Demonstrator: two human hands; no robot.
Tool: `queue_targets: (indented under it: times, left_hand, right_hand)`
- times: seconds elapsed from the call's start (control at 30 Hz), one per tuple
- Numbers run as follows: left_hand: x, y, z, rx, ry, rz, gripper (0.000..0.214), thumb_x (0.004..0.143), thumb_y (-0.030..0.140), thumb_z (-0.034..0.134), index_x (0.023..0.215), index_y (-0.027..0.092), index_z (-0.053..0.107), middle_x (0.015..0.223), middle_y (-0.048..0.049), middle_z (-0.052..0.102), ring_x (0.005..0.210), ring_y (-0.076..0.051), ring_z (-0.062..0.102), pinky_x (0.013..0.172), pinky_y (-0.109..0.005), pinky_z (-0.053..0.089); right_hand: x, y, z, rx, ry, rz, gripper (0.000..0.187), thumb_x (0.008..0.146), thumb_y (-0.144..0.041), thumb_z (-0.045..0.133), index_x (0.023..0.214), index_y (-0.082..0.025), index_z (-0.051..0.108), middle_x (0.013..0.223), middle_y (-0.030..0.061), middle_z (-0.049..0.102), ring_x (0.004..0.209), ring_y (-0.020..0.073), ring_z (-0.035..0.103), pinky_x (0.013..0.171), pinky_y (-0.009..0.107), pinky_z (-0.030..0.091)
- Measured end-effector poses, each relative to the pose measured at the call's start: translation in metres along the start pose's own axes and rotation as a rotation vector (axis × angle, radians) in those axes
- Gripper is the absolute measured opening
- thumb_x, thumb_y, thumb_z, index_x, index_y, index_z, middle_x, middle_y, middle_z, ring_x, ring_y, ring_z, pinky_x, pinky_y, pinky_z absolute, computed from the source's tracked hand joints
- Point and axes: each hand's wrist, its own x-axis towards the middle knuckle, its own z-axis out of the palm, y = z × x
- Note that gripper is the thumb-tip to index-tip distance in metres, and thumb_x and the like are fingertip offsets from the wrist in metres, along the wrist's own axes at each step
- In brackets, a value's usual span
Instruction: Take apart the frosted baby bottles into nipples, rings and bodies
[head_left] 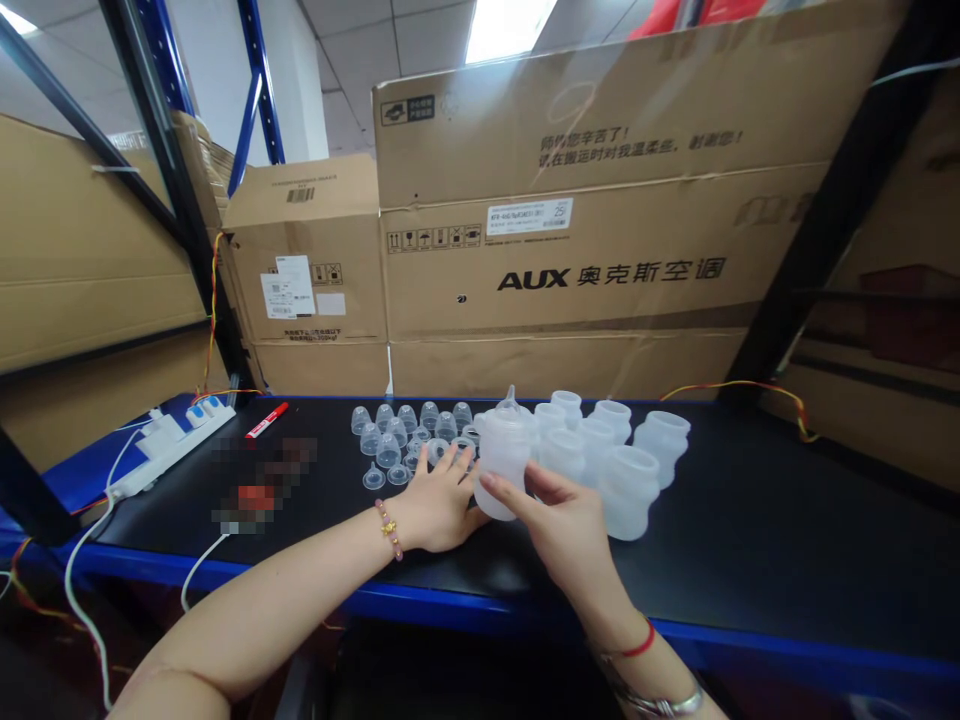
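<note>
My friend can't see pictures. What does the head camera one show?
A person's right hand holds a cloudy plastic bottle with a teat on top at a black table. The left hand lies spread beside small clear teats; open bottles stand to the right, cardboard boxes behind.

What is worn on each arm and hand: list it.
No sleeves or gloves. At the left hand, a pink beaded bracelet with a gold charm rings the wrist. At the right hand, a thin red string and a silver metal band.
</note>
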Motion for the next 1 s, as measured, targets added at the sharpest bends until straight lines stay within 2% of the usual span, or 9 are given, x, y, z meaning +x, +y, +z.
queue_targets:
  times: [0.17,0.27,0.37,0.43,0.5,0.57,0.67,0.87,1.0]
  left_hand:
    - [-0.005,0.01,-0.006,-0.004,0.009,0.038,0.055,0.096,0.047,0.041,0.148,0.029,0.038,0.158,-0.0133,0.031,0.147,-0.039,0.022,0.111,-0.074,0.009]
    - [-0.005,0.013,-0.015,-0.005,0.151,0.018,0.049,0.096,0.035,0.042,0.143,0.024,0.045,0.151,-0.0157,0.04,0.14,-0.035,0.036,0.113,-0.066,0.021]
    - [-0.001,0.008,-0.031,0.041,0.303,-0.097,0.049,0.089,0.018,0.043,0.137,0.017,0.051,0.144,-0.0165,0.046,0.132,-0.03,0.044,0.111,-0.052,0.035]
    - [0.002,0.0,-0.042,0.102,0.271,-0.147,0.051,0.084,0.015,0.045,0.134,0.016,0.054,0.137,-0.0145,0.052,0.125,-0.03,0.049,0.107,-0.048,0.04]
    - [0.005,-0.007,-0.048,0.158,0.173,-0.167,0.048,0.083,0.017,0.047,0.13,0.017,0.057,0.128,-0.0128,0.059,0.119,-0.031,0.051,0.104,-0.049,0.041]
    - [0.009,-0.012,-0.05,0.194,0.092,-0.18,0.045,0.084,0.023,0.05,0.127,0.016,0.059,0.124,-0.0131,0.062,0.117,-0.033,0.052,0.102,-0.05,0.042]
    - [0.015,-0.017,-0.044,0.228,0.042,-0.186,0.041,0.084,0.024,0.053,0.123,0.015,0.061,0.123,-0.0144,0.062,0.117,-0.034,0.052,0.099,-0.049,0.044]
    - [0.021,-0.019,-0.031,0.27,0.016,-0.151,0.031,0.086,0.024,0.054,0.115,0.016,0.064,0.116,-0.014,0.066,0.115,-0.032,0.055,0.096,-0.049,0.046]
    - [0.019,-0.017,-0.029,0.258,0.086,-0.163,0.028,0.086,0.021,0.052,0.111,0.017,0.066,0.112,-0.0143,0.066,0.11,-0.032,0.055,0.094,-0.049,0.046]
  right_hand:
    - [0.004,0.001,0.0,0.048,-0.008,0.026,0.043,0.063,-0.042,0.083,0.099,-0.017,0.079,0.103,0.0106,0.077,0.094,0.0305,0.071,0.087,0.044,0.058]
    - [0.004,-0.001,0.0,0.03,0.013,0.005,0.045,0.064,-0.042,0.083,0.101,-0.017,0.079,0.104,0.0099,0.077,0.094,0.0294,0.071,0.088,0.044,0.057]
    - [0.003,-0.004,0.001,-0.014,0.051,0.008,0.045,0.063,-0.043,0.083,0.098,-0.016,0.078,0.1,0.0097,0.077,0.087,0.0268,0.07,0.081,0.041,0.057]
    - [0.002,-0.004,0.002,-0.028,0.102,0.015,0.042,0.061,-0.044,0.084,0.092,-0.015,0.078,0.093,0.0092,0.077,0.079,0.0238,0.068,0.072,0.036,0.057]
    - [0.002,-0.004,0.003,-0.03,0.162,0.001,0.038,0.06,-0.044,0.084,0.082,-0.014,0.076,0.083,0.0072,0.075,0.071,0.0197,0.064,0.064,0.031,0.054]
    - [0.003,-0.003,0.003,-0.033,0.203,-0.026,0.035,0.059,-0.044,0.085,0.072,-0.014,0.072,0.073,0.0042,0.07,0.065,0.0159,0.059,0.058,0.027,0.05]
    - [0.005,-0.002,0.003,-0.06,0.214,-0.061,0.035,0.06,-0.044,0.084,0.065,-0.014,0.066,0.065,0.0012,0.064,0.061,0.0133,0.054,0.053,0.025,0.045]
    - [0.005,-0.002,0.006,-0.089,0.21,-0.028,0.038,0.061,-0.045,0.083,0.077,-0.013,0.073,0.08,0.0074,0.071,0.067,0.0181,0.06,0.056,0.028,0.05]
    - [0.003,-0.002,0.012,-0.07,0.163,-0.032,0.04,0.061,-0.045,0.082,0.085,-0.013,0.076,0.086,0.0083,0.074,0.07,0.0202,0.064,0.063,0.032,0.054]
